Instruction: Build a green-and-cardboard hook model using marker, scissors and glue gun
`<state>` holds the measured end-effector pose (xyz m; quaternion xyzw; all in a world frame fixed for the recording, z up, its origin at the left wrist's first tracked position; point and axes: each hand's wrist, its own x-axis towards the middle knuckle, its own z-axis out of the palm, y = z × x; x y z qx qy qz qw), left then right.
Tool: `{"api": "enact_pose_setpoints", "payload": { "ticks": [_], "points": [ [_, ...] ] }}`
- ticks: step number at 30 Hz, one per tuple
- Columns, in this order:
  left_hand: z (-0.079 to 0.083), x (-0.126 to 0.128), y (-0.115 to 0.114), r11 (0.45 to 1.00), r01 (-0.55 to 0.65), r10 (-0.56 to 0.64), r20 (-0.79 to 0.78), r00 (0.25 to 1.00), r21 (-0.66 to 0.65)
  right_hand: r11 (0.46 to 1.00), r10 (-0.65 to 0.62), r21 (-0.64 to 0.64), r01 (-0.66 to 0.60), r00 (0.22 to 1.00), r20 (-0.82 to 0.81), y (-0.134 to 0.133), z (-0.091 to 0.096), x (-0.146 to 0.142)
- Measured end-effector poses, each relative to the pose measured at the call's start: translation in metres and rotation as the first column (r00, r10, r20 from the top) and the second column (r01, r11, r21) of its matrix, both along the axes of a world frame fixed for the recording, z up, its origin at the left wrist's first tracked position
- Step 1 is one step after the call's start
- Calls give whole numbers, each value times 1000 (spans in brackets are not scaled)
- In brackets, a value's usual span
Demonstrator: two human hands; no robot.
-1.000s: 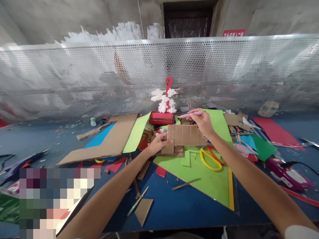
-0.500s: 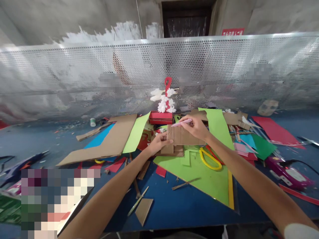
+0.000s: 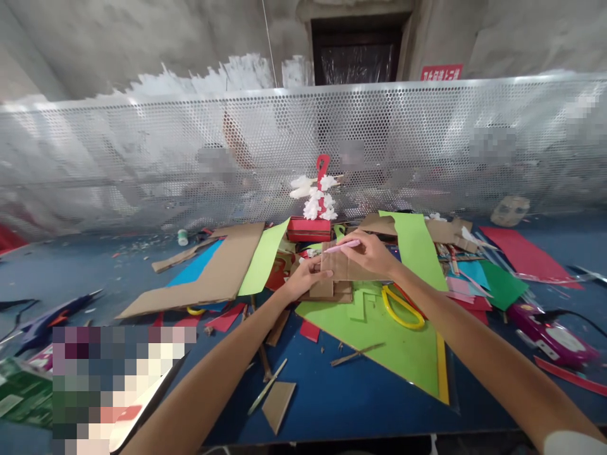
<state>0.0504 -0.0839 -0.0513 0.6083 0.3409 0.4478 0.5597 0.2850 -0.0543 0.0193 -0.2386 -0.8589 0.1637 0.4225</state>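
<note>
My left hand [image 3: 306, 278] grips the left end of a small brown cardboard piece [image 3: 351, 266], thumb on its face. In my right hand [image 3: 372, 253] is a pink pen [image 3: 342, 246], lying slantwise across the top of that cardboard with its tip toward the left edge. Whether the tip touches the cardboard I cannot tell. Below the held piece are more small cardboard pieces [image 3: 342, 292] on a light green sheet [image 3: 379, 341]. Yellow-handled scissors [image 3: 403, 309] lie just under my right forearm.
A red box [image 3: 308, 229] with white flowers on a red stem [image 3: 318, 201] stands behind my hands. Large cardboard [image 3: 227, 265] lies left, a glue gun [image 3: 57, 316] farther left. At right are a green sheet [image 3: 502, 284] and a purple device [image 3: 550, 338]. A perforated metal panel [image 3: 165, 158] closes the back.
The view has tilted slightly, so everything sits a little lower and to the right. The pen has shifted slightly on the cardboard; both hands keep their holds.
</note>
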Motion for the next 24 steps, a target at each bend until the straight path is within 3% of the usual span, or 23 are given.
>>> {"api": "enact_pose_setpoints", "payload": {
  "ticks": [17,24],
  "points": [
    [3,2,-2,999,51,-51,29,998,12,1000,3,29,-4,999,43,0,-3,1],
    [-2,-1,2,999,36,-36,23,999,-6,998,-64,20,64,998,-2,1,4,4]
  ]
}}
